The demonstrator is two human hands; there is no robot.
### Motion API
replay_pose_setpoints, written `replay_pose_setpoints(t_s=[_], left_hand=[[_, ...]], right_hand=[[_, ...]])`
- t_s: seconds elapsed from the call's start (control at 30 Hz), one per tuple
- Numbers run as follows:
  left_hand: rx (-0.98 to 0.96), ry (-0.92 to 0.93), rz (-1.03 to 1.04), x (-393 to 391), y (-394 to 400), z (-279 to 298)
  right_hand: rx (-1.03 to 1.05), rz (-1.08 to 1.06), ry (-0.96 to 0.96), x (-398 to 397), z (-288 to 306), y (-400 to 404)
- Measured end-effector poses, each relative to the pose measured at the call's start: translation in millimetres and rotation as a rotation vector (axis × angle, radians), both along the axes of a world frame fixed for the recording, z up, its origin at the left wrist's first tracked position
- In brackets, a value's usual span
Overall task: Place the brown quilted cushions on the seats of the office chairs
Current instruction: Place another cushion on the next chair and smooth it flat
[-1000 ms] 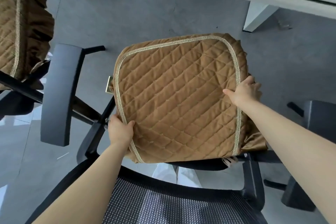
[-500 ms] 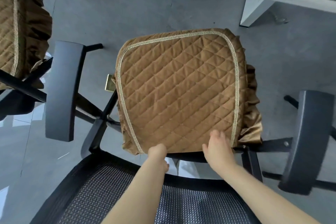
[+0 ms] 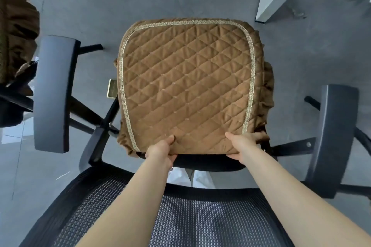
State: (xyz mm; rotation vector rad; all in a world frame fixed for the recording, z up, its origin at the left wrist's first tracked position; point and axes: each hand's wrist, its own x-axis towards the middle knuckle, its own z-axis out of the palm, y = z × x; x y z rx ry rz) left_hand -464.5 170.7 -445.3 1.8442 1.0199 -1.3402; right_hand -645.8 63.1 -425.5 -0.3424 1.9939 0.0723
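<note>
Cushion (image 3: pixel 186 88) lies flat on the seat (image 3: pixel 208 163) of the office chair directly ahead of me, quilted face up, gold braid trim running round three sides. It covers nearly the whole seat; only a dark strip of the seat's rear edge shows, nearest me. No marked long axis: roughly square, slightly narrower at my end. Its ruffled skirt hangs over the seat on the left and right flanks.

Both hands are at the cushion's near edge, reaching over the mesh backrest (image 3: pixel 160 212). My left hand (image 3: pixel 161 152) pinches the edge near the left rear corner, thumb on top, fingers curled under the hem. My right hand (image 3: pixel 244 144) grips near the right rear corner, fingers wrapped over the edge towards the skirt. Neither is nearer; they hold symmetrically, moderately apart.

Judgement: the coming move turns on that exposed rear strip. The cushion sits a little forward of the hands, so a pull towards me, or tucking the hem down, should seat it fully.

Armrests (image 3: pixel 54 94) flank the seat, well clear of the fabric. A second chair at far left carries another brown cushion (image 3: pixel 14 32). No containers in view.
</note>
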Motion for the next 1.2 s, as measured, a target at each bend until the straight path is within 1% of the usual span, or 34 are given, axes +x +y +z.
replay_pose_setpoints(t_s=[0.07, 0.13, 0.23, 0.27, 0.3, 0.33, 0.37, 0.43, 0.5, 0.57, 0.63, 0.7, 0.73, 0.77, 0.83, 0.9, 0.93, 0.97, 1.03, 1.1, 1.17, 1.2], left_hand=[[0.051, -0.027, -0.065, 3.4, 1.6, 4.1], [0.127, -0.043, -0.153, -1.0, 7.5, -1.1], [0.180, 0.048, -0.207, -17.0, 17.8, -0.5], [0.194, 0.043, -0.231, -21.6, 19.7, 1.8], [0.184, 0.029, -0.227, -25.3, 20.3, 6.6], [0.166, -0.020, -0.208, -22.3, 18.0, 12.6], [0.149, -0.058, -0.232, -19.6, 14.4, 17.7], [0.027, 0.048, -0.355, -12.8, 1.5, 26.3], [-0.033, 0.150, -0.418, 1.1, -17.3, 45.2], [-0.075, 0.185, -0.514, 18.4, -37.3, 58.0], [-0.110, 0.048, -0.687, 39.6, -56.4, 58.3], [-0.147, -0.170, -0.817, 64.3, -74.6, 51.2], [-0.159, -0.277, -0.869, 77.2, -84.0, 45.6], [-0.161, -0.372, -0.911, 89.9, -92.4, 40.3], [-0.058, -0.607, -1.055, 114.4, -105.3, 26.7], [-0.007, -0.798, -1.162, 132.8, -113.6, 13.3], [-0.021, -0.833, -1.164, 140.4, -116.7, 6.7], [-0.053, -0.826, -1.151, 146.0, -121.1, 3.6], [-0.108, -0.737, -1.104, 156.2, -127.4, -7.7], [-0.131, -0.665, -1.114, 163.6, -134.8, -18.4], [-0.131, -0.643, -1.127, 164.3, -140.9, -23.3], [-0.127, -0.644, -1.120, 162.9, -143.6, -24.9]], right_hand=[[-0.004, 0.040, 0.061, -0.7, -2.1, 7.2], [0.042, 0.051, 0.097, -4.4, -3.9, 15.0], [0.175, 0.022, 0.188, -14.9, -3.7, 26.8], [0.267, 0.212, 0.249, -18.7, -3.3, 31.6], [0.325, 0.322, 0.289, -24.7, -4.9, 36.1], [0.340, 0.420, 0.321, -27.1, -4.4, 38.2], [0.302, 0.486, 0.343, -27.2, -5.1, 40.2], [0.182, 0.661, 0.313, -23.2, -3.3, 35.7], [0.089, 0.812, 0.285, -13.6, 6.8, 24.5], [-0.096, 0.968, 0.226, 1.4, 15.6, 5.1], [-0.291, 1.193, 0.188, 19.2, 21.2, -18.3], [-0.473, 1.364, 0.175, 38.8, 17.2, -45.1], [-0.528, 1.431, 0.165, 50.0, 13.4, -59.9], [-0.562, 1.496, 0.159, 61.2, 11.3, -74.1], [-0.605, 1.605, 0.161, 81.2, 1.4, -103.8], [-0.622, 1.679, 0.203, 95.8, -6.6, -135.1], [-0.623, 1.693, 0.229, 101.5, -11.0, -150.6], [-0.604, 1.695, 0.250, 106.6, -16.7, -165.5], [-0.525, 1.675, 0.287, 113.2, -23.2, -188.2], [-0.407, 1.621, 0.292, 113.6, -31.5, -209.6], [-0.297, 1.586, 0.277, 108.2, -38.8, -225.3], [-0.275, 1.572, 0.268, 104.6, -43.5, -231.2]])
